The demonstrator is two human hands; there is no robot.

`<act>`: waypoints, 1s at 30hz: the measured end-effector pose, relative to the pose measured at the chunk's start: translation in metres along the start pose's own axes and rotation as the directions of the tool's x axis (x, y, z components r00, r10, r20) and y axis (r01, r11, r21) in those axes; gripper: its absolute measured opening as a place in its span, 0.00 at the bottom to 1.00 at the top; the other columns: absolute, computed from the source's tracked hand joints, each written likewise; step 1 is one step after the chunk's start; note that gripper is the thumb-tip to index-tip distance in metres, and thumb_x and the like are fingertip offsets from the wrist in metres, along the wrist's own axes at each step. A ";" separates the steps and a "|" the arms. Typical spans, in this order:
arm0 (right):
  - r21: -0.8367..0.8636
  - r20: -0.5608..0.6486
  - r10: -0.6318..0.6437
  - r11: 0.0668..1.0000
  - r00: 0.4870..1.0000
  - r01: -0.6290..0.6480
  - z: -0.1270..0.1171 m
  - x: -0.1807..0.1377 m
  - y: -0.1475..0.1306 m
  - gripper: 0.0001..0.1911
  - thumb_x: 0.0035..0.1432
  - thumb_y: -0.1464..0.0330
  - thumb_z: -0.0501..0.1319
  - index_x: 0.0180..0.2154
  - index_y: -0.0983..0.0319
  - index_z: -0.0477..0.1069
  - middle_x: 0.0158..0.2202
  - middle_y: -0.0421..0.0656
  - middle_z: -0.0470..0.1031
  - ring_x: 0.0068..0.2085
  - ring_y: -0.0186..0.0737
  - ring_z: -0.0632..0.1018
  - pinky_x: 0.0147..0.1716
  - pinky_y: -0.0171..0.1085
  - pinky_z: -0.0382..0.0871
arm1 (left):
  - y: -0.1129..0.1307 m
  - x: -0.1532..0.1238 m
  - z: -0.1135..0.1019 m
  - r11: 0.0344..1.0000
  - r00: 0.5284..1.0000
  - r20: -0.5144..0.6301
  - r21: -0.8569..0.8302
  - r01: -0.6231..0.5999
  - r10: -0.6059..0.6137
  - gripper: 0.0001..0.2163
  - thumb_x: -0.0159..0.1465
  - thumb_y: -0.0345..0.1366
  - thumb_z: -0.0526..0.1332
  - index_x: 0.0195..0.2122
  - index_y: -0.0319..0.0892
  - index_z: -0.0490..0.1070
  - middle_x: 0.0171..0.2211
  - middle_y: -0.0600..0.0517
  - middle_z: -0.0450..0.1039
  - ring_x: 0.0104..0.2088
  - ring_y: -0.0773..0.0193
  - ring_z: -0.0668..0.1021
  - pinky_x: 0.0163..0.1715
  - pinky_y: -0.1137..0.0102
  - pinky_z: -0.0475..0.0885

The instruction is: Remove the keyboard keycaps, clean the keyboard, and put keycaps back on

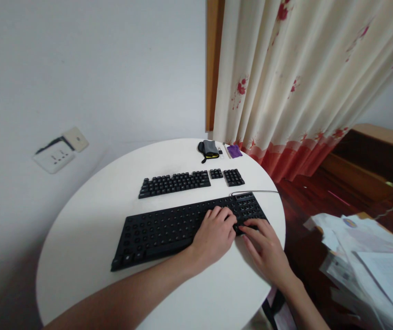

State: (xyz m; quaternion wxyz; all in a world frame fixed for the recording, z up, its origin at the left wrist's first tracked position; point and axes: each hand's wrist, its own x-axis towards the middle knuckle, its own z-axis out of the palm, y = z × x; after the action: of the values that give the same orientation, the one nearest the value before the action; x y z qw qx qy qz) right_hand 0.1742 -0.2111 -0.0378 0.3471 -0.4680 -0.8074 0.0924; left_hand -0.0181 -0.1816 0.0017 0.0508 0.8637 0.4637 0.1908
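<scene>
A black keyboard (168, 229) lies slantwise on the round white table (79, 243), most of its keycaps off and bare switch positions showing. Over its right part, my left hand (214, 234) rests with fingers curled inward; whatever its fingertips hold, if anything, is hidden. Close beside it, my right hand (264, 247) touches the lower right of the keyboard with bent fingertips, thumb and fingers apart. Behind the keyboard, loose black keycaps stand in a large block (175, 183), a small block (216, 173) and a number-pad block (234, 177).
A grey and black pouch (210, 148) and a purple cloth (234, 151) lie at the table's far edge. The keyboard's cable (261, 191) runs off to the right. Papers and plastic bags (371, 256) are piled at right, below a curtain (285, 82). A wall borders the left.
</scene>
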 end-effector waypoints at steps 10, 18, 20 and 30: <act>0.110 -0.163 0.096 0.991 0.982 -0.079 -0.006 0.009 0.007 0.14 0.66 0.69 0.56 0.52 0.57 0.72 0.47 0.48 0.73 0.49 0.47 0.73 0.50 0.48 0.70 | -0.009 0.015 -0.008 0.991 0.996 -0.049 -0.113 0.070 -0.076 0.11 0.68 0.30 0.54 0.48 0.45 0.71 0.45 0.52 0.75 0.47 0.59 0.73 0.49 0.62 0.67; -0.118 -0.138 0.030 0.992 0.990 -0.046 -0.027 0.105 0.058 0.14 0.64 0.71 0.56 0.45 0.61 0.79 0.41 0.48 0.74 0.44 0.47 0.72 0.47 0.46 0.67 | -0.049 0.087 -0.011 0.993 0.991 -0.098 0.063 0.101 -0.095 0.11 0.68 0.33 0.57 0.46 0.44 0.78 0.42 0.48 0.75 0.45 0.56 0.73 0.50 0.62 0.67; -0.200 -0.029 0.030 0.979 0.999 -0.035 -0.022 0.127 0.070 0.16 0.63 0.74 0.55 0.45 0.61 0.80 0.42 0.49 0.74 0.44 0.47 0.71 0.47 0.44 0.66 | -0.054 0.103 -0.006 0.987 0.992 -0.078 0.113 0.111 -0.103 0.11 0.68 0.34 0.59 0.47 0.45 0.79 0.43 0.47 0.74 0.45 0.55 0.72 0.48 0.62 0.67; -0.429 0.254 0.103 0.903 0.962 0.016 -0.005 0.161 0.089 0.23 0.59 0.78 0.55 0.50 0.56 0.79 0.46 0.51 0.73 0.47 0.49 0.68 0.44 0.42 0.62 | -0.067 0.127 0.020 0.977 0.997 -0.024 0.198 0.079 -0.076 0.08 0.66 0.36 0.62 0.43 0.45 0.80 0.43 0.45 0.71 0.48 0.52 0.68 0.45 0.62 0.66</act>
State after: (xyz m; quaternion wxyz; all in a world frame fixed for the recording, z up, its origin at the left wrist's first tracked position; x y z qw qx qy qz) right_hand 0.1877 -0.0312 0.0000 0.1205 -0.5336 -0.8369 -0.0158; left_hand -0.0002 -0.0373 0.0018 -0.0321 0.8443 0.5140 0.1483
